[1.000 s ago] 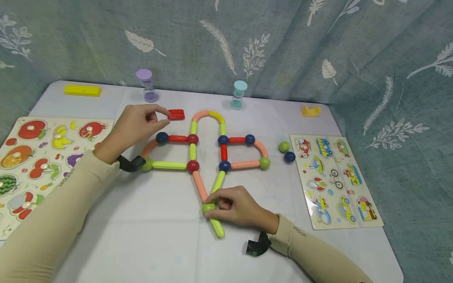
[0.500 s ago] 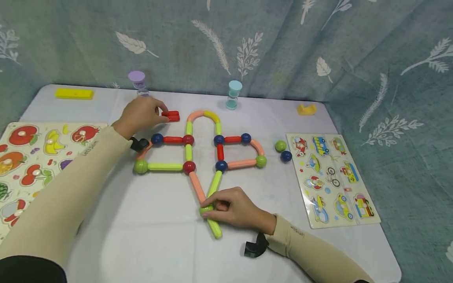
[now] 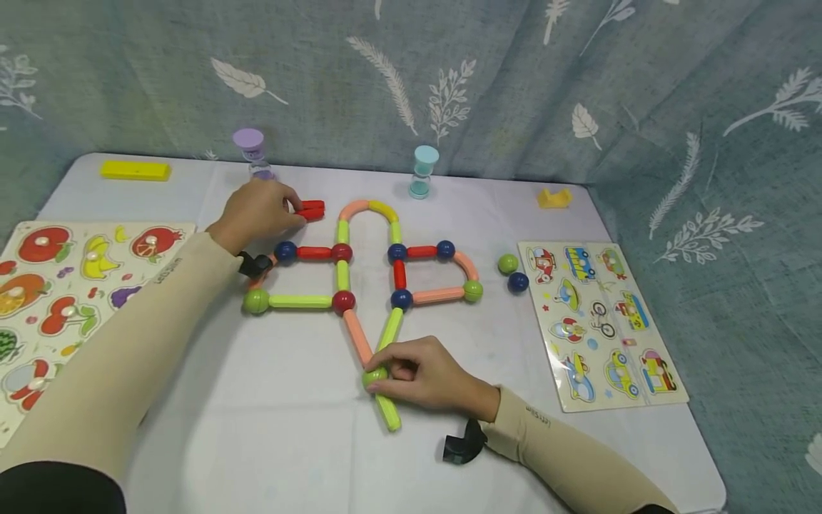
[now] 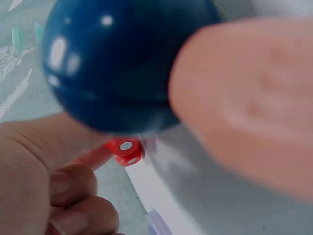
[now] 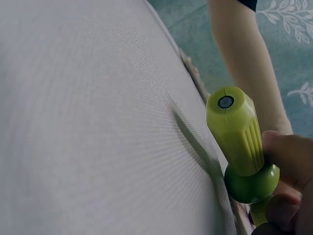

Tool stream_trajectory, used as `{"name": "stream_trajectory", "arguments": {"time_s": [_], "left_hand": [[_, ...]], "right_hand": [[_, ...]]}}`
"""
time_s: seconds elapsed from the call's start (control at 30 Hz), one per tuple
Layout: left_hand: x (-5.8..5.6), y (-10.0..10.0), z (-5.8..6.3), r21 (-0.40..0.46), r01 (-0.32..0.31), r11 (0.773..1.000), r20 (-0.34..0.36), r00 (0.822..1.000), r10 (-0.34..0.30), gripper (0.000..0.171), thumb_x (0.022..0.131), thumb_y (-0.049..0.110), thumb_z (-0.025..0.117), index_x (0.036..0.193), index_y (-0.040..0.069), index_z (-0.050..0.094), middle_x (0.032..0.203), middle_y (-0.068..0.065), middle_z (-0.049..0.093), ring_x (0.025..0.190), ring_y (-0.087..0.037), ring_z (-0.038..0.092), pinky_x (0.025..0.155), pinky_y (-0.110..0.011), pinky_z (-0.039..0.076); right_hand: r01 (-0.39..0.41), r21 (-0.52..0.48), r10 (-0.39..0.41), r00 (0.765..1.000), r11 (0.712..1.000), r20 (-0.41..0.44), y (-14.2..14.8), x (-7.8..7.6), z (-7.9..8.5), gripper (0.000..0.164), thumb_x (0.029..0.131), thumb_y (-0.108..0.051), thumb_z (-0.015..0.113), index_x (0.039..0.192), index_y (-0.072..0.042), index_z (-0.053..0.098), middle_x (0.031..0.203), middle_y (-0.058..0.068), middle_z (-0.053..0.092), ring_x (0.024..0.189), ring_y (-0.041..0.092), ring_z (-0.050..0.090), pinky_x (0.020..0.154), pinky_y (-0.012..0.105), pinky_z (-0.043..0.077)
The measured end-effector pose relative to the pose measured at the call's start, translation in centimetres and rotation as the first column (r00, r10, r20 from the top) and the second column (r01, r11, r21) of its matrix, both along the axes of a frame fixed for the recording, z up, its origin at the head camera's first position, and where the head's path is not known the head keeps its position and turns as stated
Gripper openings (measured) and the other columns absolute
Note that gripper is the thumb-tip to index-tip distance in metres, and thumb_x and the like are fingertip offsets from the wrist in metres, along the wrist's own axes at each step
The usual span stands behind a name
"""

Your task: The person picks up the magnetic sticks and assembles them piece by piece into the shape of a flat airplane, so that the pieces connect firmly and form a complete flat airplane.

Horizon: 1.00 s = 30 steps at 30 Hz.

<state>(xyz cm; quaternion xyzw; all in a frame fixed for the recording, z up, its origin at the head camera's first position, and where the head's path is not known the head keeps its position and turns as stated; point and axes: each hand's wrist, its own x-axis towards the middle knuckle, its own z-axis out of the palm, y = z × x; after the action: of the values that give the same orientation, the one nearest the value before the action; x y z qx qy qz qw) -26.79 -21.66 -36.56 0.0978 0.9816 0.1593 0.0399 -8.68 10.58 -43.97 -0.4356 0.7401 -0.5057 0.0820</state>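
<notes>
My left hand (image 3: 260, 207) pinches the left end of two short red magnetic sticks (image 3: 312, 210), which lie together at the back of the table. Their round metal ends show beyond the fingers in the left wrist view, while a blue ball (image 4: 122, 63) looms close to that camera. With thumb and forefinger my right hand (image 3: 427, 375) holds a green ball (image 3: 372, 378) at the bottom of a flat figure of magnetic sticks and balls. A light green stick (image 3: 388, 413) extends from that ball toward the front. Two upper sticks, one orange (image 3: 357, 335) and one green (image 3: 389, 328), converge there.
A fruit puzzle board (image 3: 96, 246) lies left and a vehicle puzzle board (image 3: 604, 328) right. Loose green (image 3: 508, 263) and blue (image 3: 518, 283) balls sit beside the latter. Along the back stand purple (image 3: 248, 140) and teal (image 3: 424, 171) sand timers, near yellow blocks (image 3: 135, 170).
My left hand has moved in to the red sticks and closed its fingertips on their end. The two sticks now spread slightly apart. My right hand stays on the green ball.
</notes>
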Motion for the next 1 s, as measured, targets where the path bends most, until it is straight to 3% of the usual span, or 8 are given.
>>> {"name": "stream_trajectory", "arguments": {"time_s": [0.1, 0.2, 0.33, 0.43, 0.57, 0.73, 0.87, 1.0], "left_hand": [[0.7, -0.3, 0.8, 0.020, -0.013, 1.000, -0.010, 1.000, 0.013, 0.028, 0.080, 0.030, 0.071, 0.100, 0.009, 0.070, 0.082, -0.008, 0.059, 0.073, -0.025, 0.049, 0.059, -0.037, 0.037], [2.3, -0.7, 1.8, 0.081, -0.035, 0.996, -0.015, 0.999, 0.036, 0.031, 0.081, 0.035, 0.071, 0.100, 0.011, 0.070, 0.079, -0.008, 0.056, 0.071, -0.025, 0.047, 0.057, -0.037, 0.035], [5.9, -0.8, 2.9, 0.178, -0.084, 0.981, 0.014, 0.997, 0.082, 0.034, 0.080, 0.044, 0.070, 0.098, 0.015, 0.069, 0.070, -0.008, 0.051, 0.064, -0.025, 0.044, 0.053, -0.036, 0.031], [8.9, -0.4, 3.0, 0.238, -0.128, 0.963, 0.059, 0.991, 0.117, 0.038, 0.078, 0.051, 0.070, 0.098, 0.018, 0.068, 0.066, -0.009, 0.047, 0.060, -0.025, 0.043, 0.051, -0.036, 0.029], [12.2, 0.7, 2.4, 0.282, -0.142, 0.949, 0.081, 0.989, 0.124, 0.039, 0.076, 0.054, 0.071, 0.096, 0.022, 0.069, 0.062, -0.007, 0.043, 0.057, -0.023, 0.041, 0.048, -0.034, 0.027], [16.3, 2.1, 0.9, 0.296, -0.071, 0.952, 0.033, 0.997, 0.064, 0.025, 0.076, 0.043, 0.075, 0.093, 0.024, 0.070, 0.054, -0.001, 0.039, 0.050, -0.016, 0.035, 0.044, -0.029, 0.025], [19.7, 3.2, -0.5, 0.336, -0.055, 0.940, 0.060, 0.998, 0.036, 0.019, 0.075, 0.037, 0.078, 0.089, 0.027, 0.070, 0.050, 0.004, 0.035, 0.044, -0.011, 0.031, 0.041, -0.025, 0.024], [22.4, 4.6, -1.6, 0.338, -0.063, 0.939, 0.097, 0.995, 0.031, 0.016, 0.074, 0.033, 0.079, 0.086, 0.030, 0.069, 0.047, 0.007, 0.033, 0.041, -0.008, 0.031, 0.041, -0.023, 0.024]], "right_hand": [[-0.011, -0.001, 0.011, 1.000, 1.000, 0.015, 0.0, 0.0, 0.1, 0.023, 0.084, -0.028, 0.071, 0.106, -0.025, 0.067, 0.056, -0.010, 0.036, 0.050, 0.002, 0.035, 0.050, 0.020, 0.030], [-0.014, 0.009, 0.014, 1.000, 1.000, 0.021, 0.1, 0.0, 0.2, 0.023, 0.085, -0.029, 0.070, 0.107, -0.025, 0.066, 0.056, -0.010, 0.037, 0.051, 0.002, 0.036, 0.050, 0.020, 0.031], [-0.009, 0.023, 0.008, 1.000, 1.000, 0.017, 0.2, 0.0, 0.2, 0.023, 0.085, -0.031, 0.069, 0.107, -0.026, 0.066, 0.056, -0.011, 0.037, 0.051, 0.003, 0.036, 0.051, 0.020, 0.031], [-0.008, 0.010, 0.008, 1.000, 1.000, 0.016, 0.2, 0.0, 0.3, 0.022, 0.085, -0.029, 0.070, 0.106, -0.023, 0.067, 0.056, -0.010, 0.037, 0.050, 0.003, 0.035, 0.050, 0.020, 0.030], [-0.008, -0.009, 0.008, 1.000, 1.000, 0.021, 0.3, 0.2, 1.0, 0.023, 0.083, -0.021, 0.072, 0.105, -0.019, 0.067, 0.055, -0.007, 0.036, 0.050, 0.005, 0.034, 0.051, 0.020, 0.029], [-0.010, 0.015, 0.010, 0.999, 1.000, 0.038, 0.3, -0.1, 0.1, 0.023, 0.085, -0.030, 0.070, 0.107, -0.026, 0.066, 0.056, -0.010, 0.036, 0.050, 0.004, 0.035, 0.051, 0.021, 0.030], [-0.012, 0.025, 0.011, 0.999, 1.000, 0.047, 0.3, 0.0, 0.1, 0.023, 0.085, -0.030, 0.070, 0.107, -0.026, 0.066, 0.056, -0.010, 0.036, 0.050, 0.004, 0.035, 0.050, 0.021, 0.030], [-0.010, 0.023, 0.009, 0.999, 1.000, 0.033, 0.3, 0.0, 0.2, 0.023, 0.085, -0.029, 0.070, 0.107, -0.025, 0.066, 0.056, -0.011, 0.036, 0.050, 0.003, 0.035, 0.050, 0.021, 0.030]]}}
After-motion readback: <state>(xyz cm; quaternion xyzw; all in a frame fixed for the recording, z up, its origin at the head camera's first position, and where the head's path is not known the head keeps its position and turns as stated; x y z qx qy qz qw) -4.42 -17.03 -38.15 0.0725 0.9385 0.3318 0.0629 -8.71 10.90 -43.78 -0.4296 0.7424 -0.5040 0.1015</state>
